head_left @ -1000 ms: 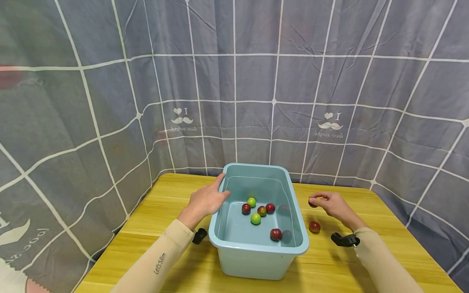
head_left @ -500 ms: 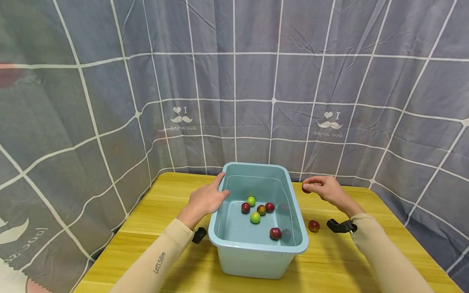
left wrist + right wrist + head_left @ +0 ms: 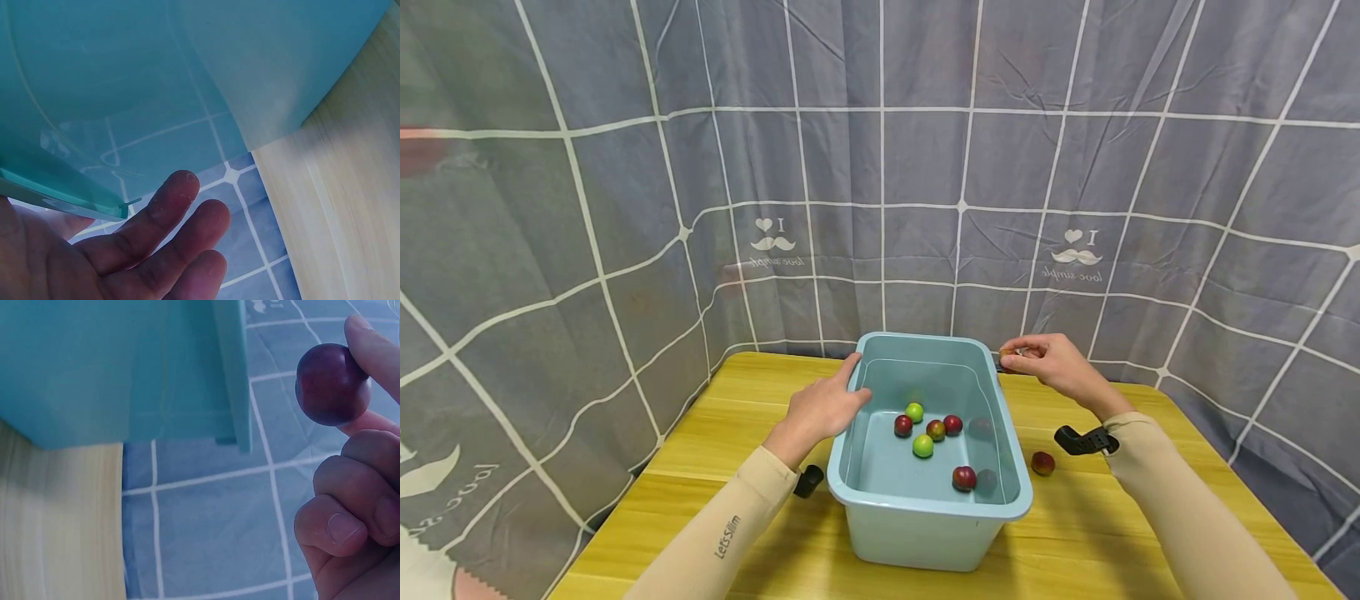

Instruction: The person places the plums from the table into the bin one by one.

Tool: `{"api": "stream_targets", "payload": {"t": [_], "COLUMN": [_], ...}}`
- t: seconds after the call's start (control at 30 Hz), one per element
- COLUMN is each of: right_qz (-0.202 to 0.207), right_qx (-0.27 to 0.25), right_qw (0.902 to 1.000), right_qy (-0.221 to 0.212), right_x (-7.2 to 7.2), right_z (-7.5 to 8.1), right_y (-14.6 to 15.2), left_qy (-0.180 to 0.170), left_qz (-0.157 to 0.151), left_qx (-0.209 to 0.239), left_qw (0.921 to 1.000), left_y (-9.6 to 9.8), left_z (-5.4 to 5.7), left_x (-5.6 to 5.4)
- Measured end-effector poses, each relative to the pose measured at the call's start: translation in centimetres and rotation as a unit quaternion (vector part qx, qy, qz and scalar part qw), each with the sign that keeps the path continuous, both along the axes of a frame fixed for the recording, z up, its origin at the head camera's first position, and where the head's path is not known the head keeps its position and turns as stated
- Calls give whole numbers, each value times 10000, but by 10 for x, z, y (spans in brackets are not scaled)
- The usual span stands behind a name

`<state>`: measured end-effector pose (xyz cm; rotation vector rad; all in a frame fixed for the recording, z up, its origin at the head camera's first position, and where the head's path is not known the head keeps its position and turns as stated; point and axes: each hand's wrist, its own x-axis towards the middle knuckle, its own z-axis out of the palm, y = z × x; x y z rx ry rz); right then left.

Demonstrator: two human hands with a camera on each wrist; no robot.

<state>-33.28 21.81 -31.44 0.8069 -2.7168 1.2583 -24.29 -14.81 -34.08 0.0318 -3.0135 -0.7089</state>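
Observation:
A light blue plastic bin [image 3: 928, 507] stands on the table with several red and green plums inside. My left hand [image 3: 823, 408] grips its left rim; the thumb reaches over the edge, and in the left wrist view the fingers [image 3: 199, 231] lie along the outside wall. Between thumb and fingertip, my right hand [image 3: 1063, 367] pinches a dark red plum [image 3: 332, 384], raised beside the bin's far right corner, outside the rim. The other right-hand fingers are curled in. Another red plum [image 3: 1042, 463] lies on the table to the right of the bin.
The yellow wood-grain table [image 3: 760, 392] bears the bin and the loose plum. A grey curtain with white grid lines [image 3: 917, 167] hangs close behind the table and along both sides.
My right hand has lifted the pinched plum from near the table and carried it forward and left, toward the bin's far right corner. The left hand has stayed on the rim.

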Motion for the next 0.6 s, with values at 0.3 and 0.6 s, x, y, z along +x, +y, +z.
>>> {"api": "stream_targets", "payload": {"t": [0.3, 0.6], "right_qz": [352, 871], "right_qx": [433, 961], "right_qw": [9984, 9914], "right_qy": [92, 157], "right_x": [-2, -2], "right_z": [17, 27], "right_y": [-23, -50], "left_qy": [-10, 39], "left_qz": [12, 5], "left_qx": [22, 1], "left_qw": [10000, 10000], "left_y": [0, 0], "left_z": [-1, -1], "left_x": [-1, -2]}}
